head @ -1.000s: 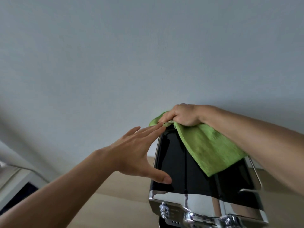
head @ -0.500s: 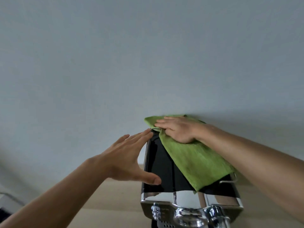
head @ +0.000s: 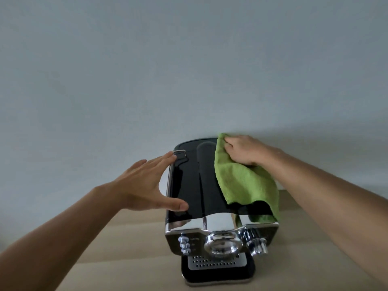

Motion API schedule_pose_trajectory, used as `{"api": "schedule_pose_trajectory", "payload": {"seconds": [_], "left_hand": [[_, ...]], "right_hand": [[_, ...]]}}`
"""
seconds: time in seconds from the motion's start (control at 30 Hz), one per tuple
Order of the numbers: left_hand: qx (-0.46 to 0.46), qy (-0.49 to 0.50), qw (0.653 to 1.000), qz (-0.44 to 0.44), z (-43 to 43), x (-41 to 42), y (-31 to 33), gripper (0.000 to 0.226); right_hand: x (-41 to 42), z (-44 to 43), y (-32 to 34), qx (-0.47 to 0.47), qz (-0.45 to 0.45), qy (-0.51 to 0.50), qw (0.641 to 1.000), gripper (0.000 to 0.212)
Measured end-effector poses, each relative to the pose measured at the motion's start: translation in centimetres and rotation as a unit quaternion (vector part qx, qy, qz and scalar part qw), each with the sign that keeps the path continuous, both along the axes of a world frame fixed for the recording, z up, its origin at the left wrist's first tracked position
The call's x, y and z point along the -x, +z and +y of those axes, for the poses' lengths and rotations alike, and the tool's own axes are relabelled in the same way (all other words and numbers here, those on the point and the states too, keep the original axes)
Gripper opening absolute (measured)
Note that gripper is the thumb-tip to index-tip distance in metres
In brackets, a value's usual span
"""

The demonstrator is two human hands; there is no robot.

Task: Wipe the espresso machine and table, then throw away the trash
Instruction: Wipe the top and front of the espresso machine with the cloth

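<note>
At one espresso machine: left hand flat, right hand gripping one cloth.

Plain pale grey-blue painted wall fills most of view, smooth and unmarked. Soft broad shadow darkens wall at lower right, just above tabletop line. Light beige wood-grain tabletop spans bottom, meeting wall at back. Light dim, even, diffuse.
</note>
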State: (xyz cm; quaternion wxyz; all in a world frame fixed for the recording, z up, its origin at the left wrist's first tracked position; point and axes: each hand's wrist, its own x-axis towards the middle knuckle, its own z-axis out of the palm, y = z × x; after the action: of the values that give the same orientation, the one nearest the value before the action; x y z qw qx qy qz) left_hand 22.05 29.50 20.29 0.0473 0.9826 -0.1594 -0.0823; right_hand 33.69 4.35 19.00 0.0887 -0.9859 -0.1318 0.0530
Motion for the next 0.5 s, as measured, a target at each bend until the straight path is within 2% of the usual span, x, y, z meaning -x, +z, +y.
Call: {"api": "schedule_pose_trajectory", "payload": {"seconds": [0.1, 0.2, 0.5], "left_hand": [[0.003, 0.001, 1.0, -0.003, 0.0, 0.1, -0.1, 0.137], [0.004, 0.002, 1.0, -0.005, 0.0, 0.2, 0.0, 0.135], [0.013, 0.011, 1.0, 0.004, 0.0, 0.1, -0.1, 0.133]], "right_hand": [[1.8, 0.3, -0.1, -0.011, -0.086, -0.045, 0.995, 0.038], [2.8, 0.5, -0.1, 0.024, -0.137, -0.05, 0.989, 0.038], [2.6, -0.2, -0.1, -0.006, -0.121, -0.008, 0.993, 0.024]]}}
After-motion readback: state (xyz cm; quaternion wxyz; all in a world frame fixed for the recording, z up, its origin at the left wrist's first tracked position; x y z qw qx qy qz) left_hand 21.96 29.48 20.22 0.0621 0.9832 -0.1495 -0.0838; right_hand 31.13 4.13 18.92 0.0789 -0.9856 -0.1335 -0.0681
